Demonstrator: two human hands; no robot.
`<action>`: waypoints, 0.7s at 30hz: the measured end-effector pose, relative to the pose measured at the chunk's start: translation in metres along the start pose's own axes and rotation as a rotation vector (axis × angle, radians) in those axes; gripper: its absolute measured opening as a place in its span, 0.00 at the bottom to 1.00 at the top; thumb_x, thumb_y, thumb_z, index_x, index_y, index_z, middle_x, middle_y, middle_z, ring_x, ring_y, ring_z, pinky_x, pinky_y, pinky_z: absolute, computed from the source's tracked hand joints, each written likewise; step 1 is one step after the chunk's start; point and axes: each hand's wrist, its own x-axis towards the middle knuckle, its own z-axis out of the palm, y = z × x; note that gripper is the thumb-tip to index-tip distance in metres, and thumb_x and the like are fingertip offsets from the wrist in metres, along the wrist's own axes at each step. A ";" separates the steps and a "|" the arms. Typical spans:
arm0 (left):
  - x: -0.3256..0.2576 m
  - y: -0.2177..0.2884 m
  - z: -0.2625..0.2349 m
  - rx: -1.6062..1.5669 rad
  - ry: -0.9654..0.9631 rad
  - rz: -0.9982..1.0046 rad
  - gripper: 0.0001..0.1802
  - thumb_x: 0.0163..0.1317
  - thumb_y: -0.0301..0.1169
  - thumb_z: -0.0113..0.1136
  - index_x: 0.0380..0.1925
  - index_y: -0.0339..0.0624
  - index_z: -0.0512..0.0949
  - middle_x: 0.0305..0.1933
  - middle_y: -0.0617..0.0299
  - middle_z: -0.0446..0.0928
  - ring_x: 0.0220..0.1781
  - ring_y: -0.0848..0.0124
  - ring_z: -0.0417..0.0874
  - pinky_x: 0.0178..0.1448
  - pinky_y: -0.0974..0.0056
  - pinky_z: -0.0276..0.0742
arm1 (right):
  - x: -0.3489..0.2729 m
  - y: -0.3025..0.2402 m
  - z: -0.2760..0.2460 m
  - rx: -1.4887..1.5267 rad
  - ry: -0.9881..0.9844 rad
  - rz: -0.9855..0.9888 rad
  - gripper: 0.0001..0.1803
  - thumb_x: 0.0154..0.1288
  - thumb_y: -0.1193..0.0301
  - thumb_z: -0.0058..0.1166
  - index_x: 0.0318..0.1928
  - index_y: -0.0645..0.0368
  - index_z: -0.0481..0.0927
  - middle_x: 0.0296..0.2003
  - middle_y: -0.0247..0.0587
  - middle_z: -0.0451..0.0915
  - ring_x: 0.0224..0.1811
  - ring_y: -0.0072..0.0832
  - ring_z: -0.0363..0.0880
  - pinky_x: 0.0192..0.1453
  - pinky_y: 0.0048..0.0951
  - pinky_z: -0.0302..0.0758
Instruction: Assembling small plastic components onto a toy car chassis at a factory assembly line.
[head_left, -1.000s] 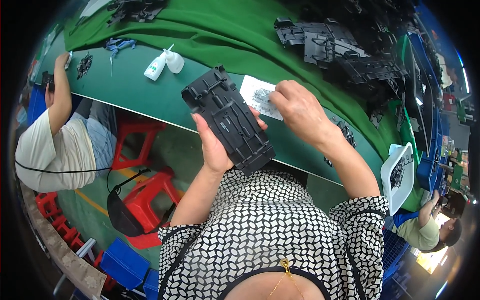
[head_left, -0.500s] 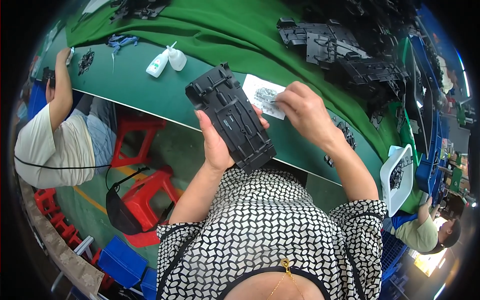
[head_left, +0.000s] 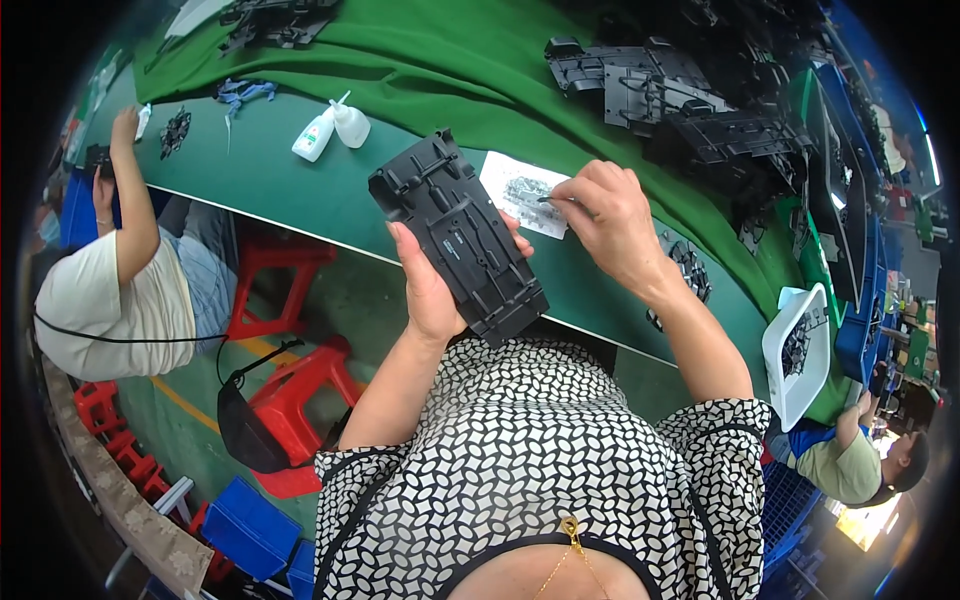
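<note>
My left hand [head_left: 432, 290] grips a long black moulded plastic part [head_left: 465, 245] from below, thumb along one edge and fingertips round the other. Ribs, slots and raised blocks cover its upturned face. Over a white sheet [head_left: 500, 172] with small dark and pale bits on it, my right hand [head_left: 610, 225] is closed in a pinch. A small dark piece [head_left: 545, 200] pokes out from its fingertips; its kind is too small to tell. Beside my right forearm lies a cluster of small black parts [head_left: 690, 268].
Two white squeeze bottles [head_left: 315, 135] stand on the green table [head_left: 270, 205]. Black plastic parts [head_left: 660, 95] pile up on green cloth [head_left: 480, 70]. A white tray [head_left: 783, 370] sits at right. Red stools [head_left: 300, 395] stand left. Co-workers sit left [head_left: 120, 300] and right [head_left: 845, 465].
My right hand stays pinched above the sheet, its fingers shifted slightly. The black plastic part stays in my left hand. At left, the co-worker's arm has moved a little.
</note>
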 end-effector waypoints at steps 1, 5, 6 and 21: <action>0.000 0.000 0.000 -0.008 0.004 0.000 0.51 0.54 0.73 0.21 0.50 0.34 0.66 0.45 0.53 0.72 0.44 0.61 0.76 0.54 0.50 0.72 | 0.002 0.001 -0.003 -0.135 -0.032 -0.129 0.04 0.48 0.76 0.56 0.28 0.58 0.78 0.26 0.36 0.71 0.33 0.31 0.70 0.39 0.30 0.63; 0.000 0.000 0.000 0.002 -0.003 0.002 0.51 0.53 0.73 0.21 0.50 0.34 0.66 0.45 0.53 0.72 0.44 0.61 0.76 0.54 0.50 0.71 | 0.010 -0.002 -0.010 -0.359 -0.165 -0.433 0.04 0.44 0.75 0.51 0.25 0.56 0.75 0.28 0.34 0.70 0.35 0.29 0.69 0.40 0.29 0.63; 0.000 0.000 -0.001 0.003 -0.002 -0.003 0.51 0.53 0.73 0.21 0.50 0.34 0.66 0.45 0.53 0.72 0.45 0.61 0.76 0.54 0.50 0.71 | 0.013 -0.002 -0.010 -0.359 -0.165 -0.431 0.04 0.44 0.75 0.51 0.25 0.56 0.75 0.28 0.34 0.70 0.35 0.29 0.69 0.40 0.29 0.63; 0.000 0.001 -0.001 0.000 -0.015 0.005 0.51 0.54 0.73 0.21 0.50 0.33 0.66 0.46 0.53 0.72 0.45 0.61 0.76 0.53 0.50 0.72 | 0.002 -0.008 -0.011 -0.436 -0.213 -0.454 0.04 0.45 0.73 0.51 0.25 0.56 0.73 0.29 0.34 0.69 0.36 0.28 0.69 0.41 0.29 0.63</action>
